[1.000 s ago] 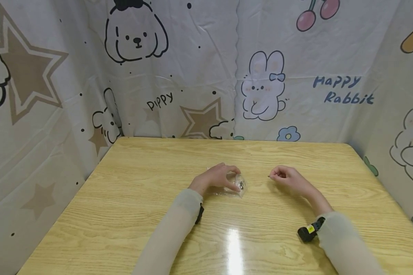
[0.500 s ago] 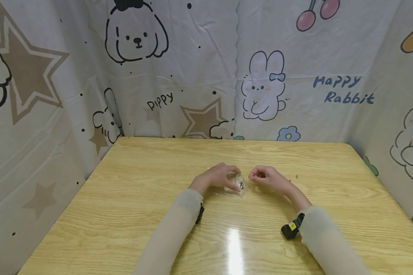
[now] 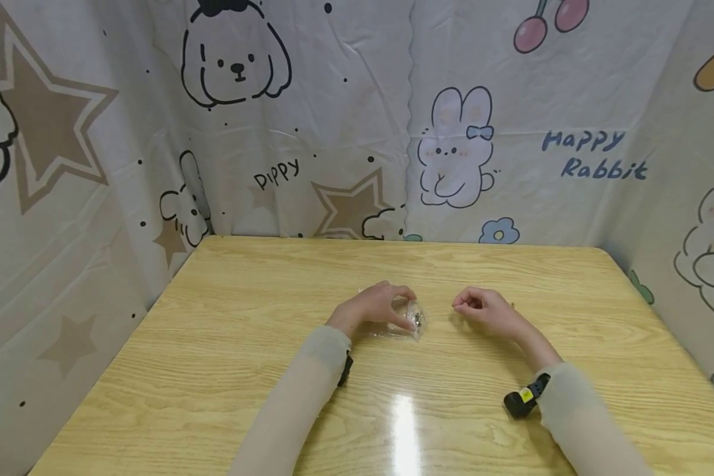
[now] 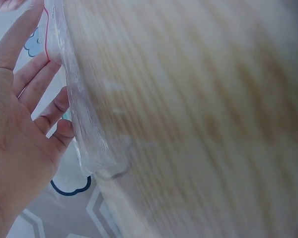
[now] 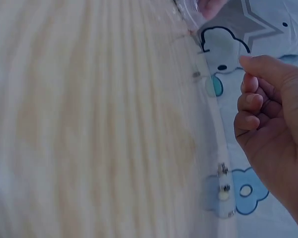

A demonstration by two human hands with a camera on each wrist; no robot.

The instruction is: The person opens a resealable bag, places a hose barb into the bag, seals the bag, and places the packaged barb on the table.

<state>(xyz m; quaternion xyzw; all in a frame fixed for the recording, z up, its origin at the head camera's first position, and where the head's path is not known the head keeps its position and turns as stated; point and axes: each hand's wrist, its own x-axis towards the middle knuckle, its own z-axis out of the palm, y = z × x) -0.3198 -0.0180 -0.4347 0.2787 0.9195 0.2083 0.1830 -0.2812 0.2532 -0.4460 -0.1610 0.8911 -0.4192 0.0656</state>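
Observation:
With thumb and fingers curved round it, my left hand [image 3: 371, 308] holds a clear zip bag [image 3: 415, 332] low over the table. A red zip line runs along the bag [image 4: 87, 124] in the left wrist view. Small dark metal pieces [image 3: 418, 320] lie inside it, too small to name. My right hand [image 3: 492, 315] is to the right of the bag and apart from it. In the right wrist view its thumb tip meets the index finger and the other fingers [image 5: 249, 103] are curled. Nothing shows between the tips.
Several small metal pieces [image 5: 224, 188] lie in a loose row on the wooden table [image 3: 262, 396] near my right hand. Another small grey piece [image 5: 196, 74] shows between that hand and the bag. A printed curtain [image 3: 345, 119] encloses the table's back and sides.
My right hand, with a small dark piece at its fingertips a second ago, moved left to the bag's edge and then back right. My left hand and the bag have stayed in place.

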